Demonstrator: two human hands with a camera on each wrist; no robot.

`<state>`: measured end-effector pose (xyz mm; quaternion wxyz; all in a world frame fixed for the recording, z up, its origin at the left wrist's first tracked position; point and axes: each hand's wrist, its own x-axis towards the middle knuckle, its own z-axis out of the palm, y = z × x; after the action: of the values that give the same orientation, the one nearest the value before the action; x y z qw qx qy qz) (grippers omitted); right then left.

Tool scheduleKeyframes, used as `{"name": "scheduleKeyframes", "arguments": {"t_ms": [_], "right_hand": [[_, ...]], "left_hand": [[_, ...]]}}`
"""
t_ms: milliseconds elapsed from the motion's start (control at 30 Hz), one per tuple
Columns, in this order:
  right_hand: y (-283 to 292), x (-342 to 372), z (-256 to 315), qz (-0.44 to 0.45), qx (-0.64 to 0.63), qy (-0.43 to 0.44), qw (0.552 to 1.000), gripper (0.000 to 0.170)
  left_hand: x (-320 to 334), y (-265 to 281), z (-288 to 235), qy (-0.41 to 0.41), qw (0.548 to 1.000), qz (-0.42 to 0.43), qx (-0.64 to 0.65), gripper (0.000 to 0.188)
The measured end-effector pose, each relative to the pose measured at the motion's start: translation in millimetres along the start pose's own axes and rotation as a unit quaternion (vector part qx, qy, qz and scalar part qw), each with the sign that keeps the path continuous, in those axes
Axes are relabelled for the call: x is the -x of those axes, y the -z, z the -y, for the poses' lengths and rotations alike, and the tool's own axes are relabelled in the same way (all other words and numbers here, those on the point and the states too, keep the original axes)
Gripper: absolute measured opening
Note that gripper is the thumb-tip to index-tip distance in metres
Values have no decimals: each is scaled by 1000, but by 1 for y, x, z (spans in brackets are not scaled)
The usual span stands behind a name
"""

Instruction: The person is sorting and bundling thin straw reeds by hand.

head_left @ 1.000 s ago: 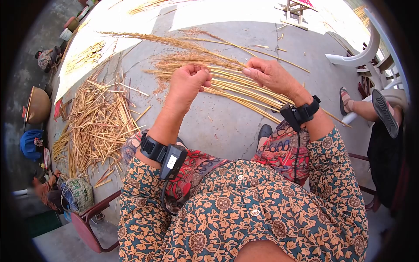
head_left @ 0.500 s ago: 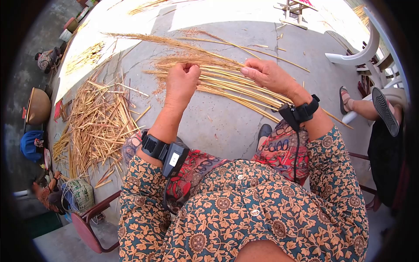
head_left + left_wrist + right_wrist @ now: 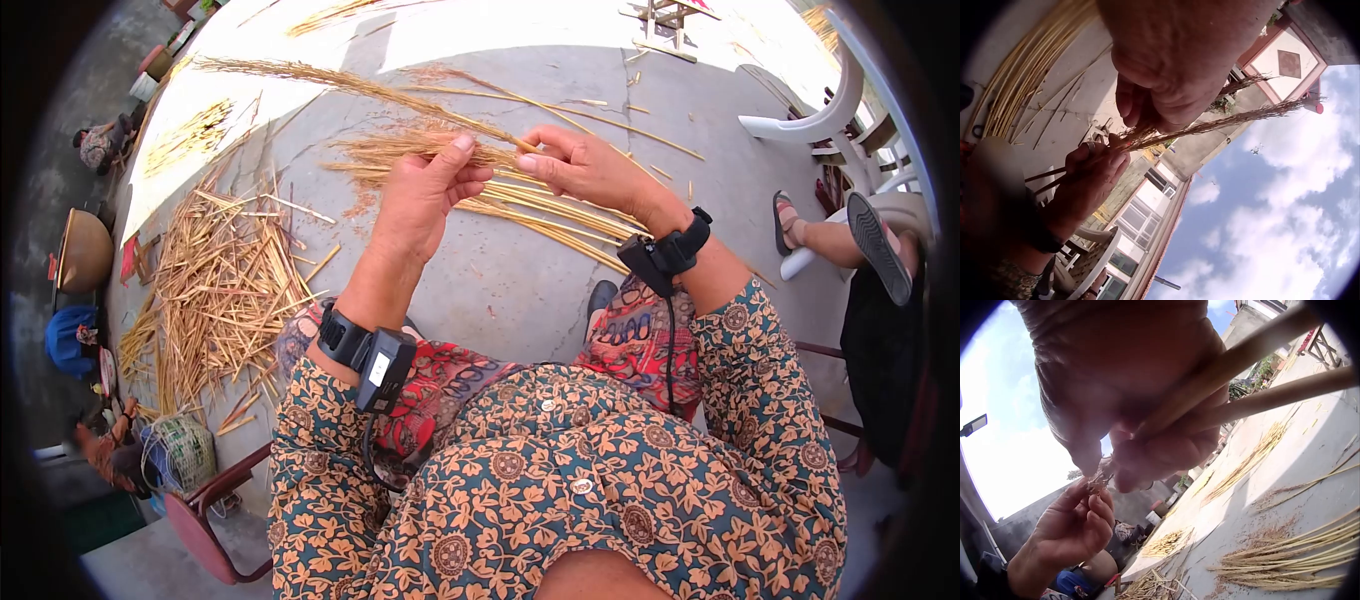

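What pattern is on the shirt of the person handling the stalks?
Tan flowers and leaves on dark teal; the shirt shows best in the head view.

Shirt (image 3: 560,470): dark teal, tan leaf-and-flower print, brown round medallions. Trousers (image 3: 640,335): red, blue-grey loop pattern. Stalks (image 3: 560,220): yellow-gold. Floor (image 3: 480,300): grey.

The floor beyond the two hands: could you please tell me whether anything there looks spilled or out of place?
Reddish-brown bits are scattered on the floor around the tops of the laid-out stalks, as if shed or spilled. Beyond, a few loose stalks lie askew, crossing apart from the row.
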<state>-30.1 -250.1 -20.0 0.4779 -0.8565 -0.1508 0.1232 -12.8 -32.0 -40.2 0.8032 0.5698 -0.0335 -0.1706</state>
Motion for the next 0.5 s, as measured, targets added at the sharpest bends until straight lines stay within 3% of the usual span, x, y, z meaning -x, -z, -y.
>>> {"name": "scheduleKeyframes", "arguments": {"t_ms": [100,500], "right_hand": [[-5,-6,8,-12,-20,30,999,40],[-7,-16,2,-22,-178,4,984,32]], "left_hand": [[-1,-8,0,-2,1000,5,2,22],[-1,-8,-4,-74,995,14,-72,26]]}}
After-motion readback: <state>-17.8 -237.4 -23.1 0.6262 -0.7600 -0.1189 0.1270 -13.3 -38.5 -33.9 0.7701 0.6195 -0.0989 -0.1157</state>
